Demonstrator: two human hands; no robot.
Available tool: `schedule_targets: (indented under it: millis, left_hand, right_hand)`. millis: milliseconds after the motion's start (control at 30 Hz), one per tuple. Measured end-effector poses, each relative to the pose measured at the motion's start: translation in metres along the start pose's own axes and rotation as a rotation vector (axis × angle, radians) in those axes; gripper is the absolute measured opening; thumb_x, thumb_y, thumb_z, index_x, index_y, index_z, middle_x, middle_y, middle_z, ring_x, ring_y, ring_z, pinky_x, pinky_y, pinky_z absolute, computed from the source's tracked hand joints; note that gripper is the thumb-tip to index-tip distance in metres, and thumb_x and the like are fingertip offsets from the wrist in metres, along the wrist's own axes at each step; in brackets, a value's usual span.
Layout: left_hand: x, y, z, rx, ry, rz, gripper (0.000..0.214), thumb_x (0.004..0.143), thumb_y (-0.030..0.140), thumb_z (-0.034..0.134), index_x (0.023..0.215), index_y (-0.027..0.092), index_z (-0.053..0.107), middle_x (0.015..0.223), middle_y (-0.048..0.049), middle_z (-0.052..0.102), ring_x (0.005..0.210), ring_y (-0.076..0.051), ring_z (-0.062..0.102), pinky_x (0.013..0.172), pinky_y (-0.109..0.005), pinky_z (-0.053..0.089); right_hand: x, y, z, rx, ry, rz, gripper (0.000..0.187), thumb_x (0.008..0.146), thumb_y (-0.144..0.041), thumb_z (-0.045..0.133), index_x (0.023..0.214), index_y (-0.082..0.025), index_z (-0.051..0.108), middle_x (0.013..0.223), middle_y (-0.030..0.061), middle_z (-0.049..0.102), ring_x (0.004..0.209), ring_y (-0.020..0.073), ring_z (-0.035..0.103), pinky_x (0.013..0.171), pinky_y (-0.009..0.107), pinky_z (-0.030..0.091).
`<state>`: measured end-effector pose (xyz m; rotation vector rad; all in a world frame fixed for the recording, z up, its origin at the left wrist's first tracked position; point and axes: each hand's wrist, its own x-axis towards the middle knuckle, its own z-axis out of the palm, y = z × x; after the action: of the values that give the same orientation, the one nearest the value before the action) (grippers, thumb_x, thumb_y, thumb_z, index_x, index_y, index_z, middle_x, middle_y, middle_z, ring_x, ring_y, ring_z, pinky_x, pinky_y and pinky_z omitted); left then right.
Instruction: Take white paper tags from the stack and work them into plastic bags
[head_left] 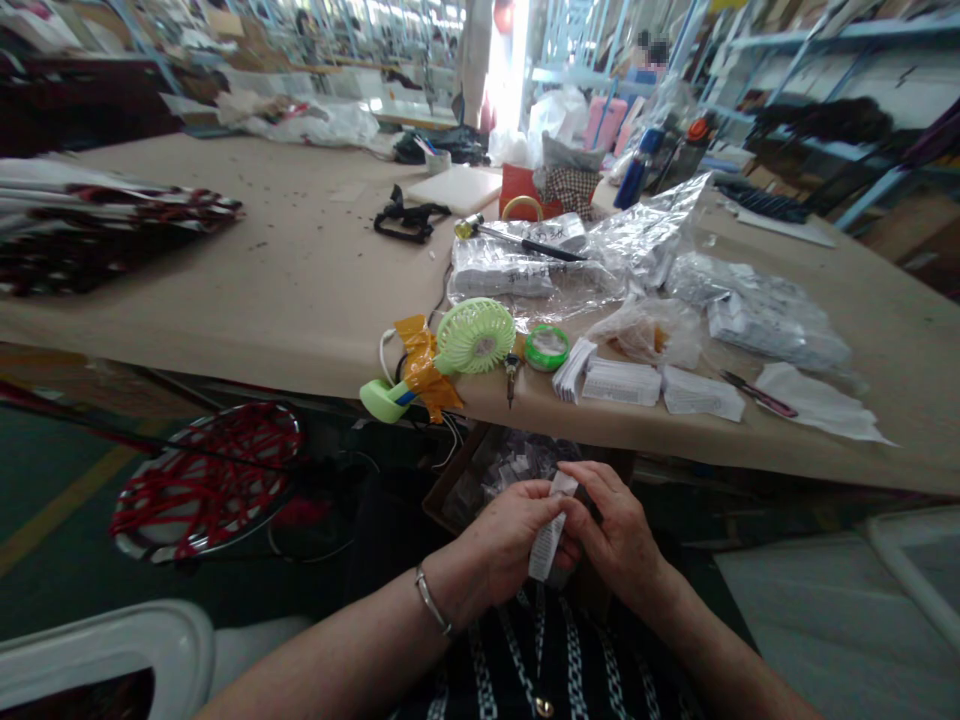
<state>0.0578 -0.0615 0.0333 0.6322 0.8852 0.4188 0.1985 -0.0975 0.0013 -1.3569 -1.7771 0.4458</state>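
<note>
Below the table edge, over my lap, my left hand (510, 535) and my right hand (619, 535) both pinch a narrow white paper label strip (550, 530), which stands roughly upright between them. A silver bracelet circles my left wrist. Under the hands lies an open box (487, 470) of small dark and white pieces. On the table just above rest stacks of white labels (622, 382), a green tape roll (547, 347) and a small green hand fan (472, 340) patched with orange tape.
The brown table (300, 280) carries clear plastic bags of labels (540, 275), a hammer (517, 238), a black strap (405, 218) and folded fabric (97, 225) at left. A red-wound stool (210, 480) stands at lower left. Shelving fills the background.
</note>
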Motion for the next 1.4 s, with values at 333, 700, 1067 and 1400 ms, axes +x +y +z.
schedule_targets:
  millis: [333,700,1067,1400]
  left_hand:
    - [-0.002,0.003,-0.001,-0.018,0.001,0.014,0.019,0.071,0.028,0.065,0.078,0.011,0.059,0.058,-0.0021,0.057,0.045,-0.009,0.052,0.046,-0.022,0.041]
    - [0.001,0.000,-0.005,-0.015,-0.005,0.016,0.017,0.075,0.027,0.061,0.080,0.011,0.059,0.058,-0.0015,0.056,0.045,-0.009,0.052,0.046,-0.021,0.042]
    - [-0.001,-0.001,-0.006,0.012,0.004,0.051,0.026,0.075,0.039,0.063,0.076,0.013,0.056,0.061,0.0003,0.054,0.048,-0.009,0.052,0.047,-0.021,0.042]
    - [-0.001,-0.001,-0.006,0.111,0.050,0.108,0.027,0.077,0.040,0.058,0.075,0.013,0.057,0.063,-0.0008,0.055,0.052,-0.010,0.052,0.051,-0.022,0.039]
  right_hand:
    - [0.000,0.002,0.002,0.130,-0.006,0.095,0.033,0.090,-0.029,0.047,0.122,-0.021,0.049,0.111,0.0080,0.059,0.102,0.0203,0.056,0.089,0.034,0.046]
    - [0.000,0.004,0.004,0.118,-0.044,0.041,0.034,0.090,-0.030,0.045,0.122,-0.021,0.052,0.113,0.0095,0.060,0.105,0.0226,0.055,0.091,0.037,0.045]
    - [0.007,0.004,0.007,0.814,-0.092,0.608,0.021,0.079,-0.039,0.061,0.079,-0.019,0.059,0.070,-0.0014,0.061,0.062,0.0125,0.056,0.061,0.024,0.045]
    - [0.016,0.009,0.015,1.017,-0.095,0.667,0.020,0.072,-0.033,0.068,0.068,-0.017,0.056,0.063,-0.0025,0.056,0.055,0.0101,0.048,0.055,0.023,0.041]
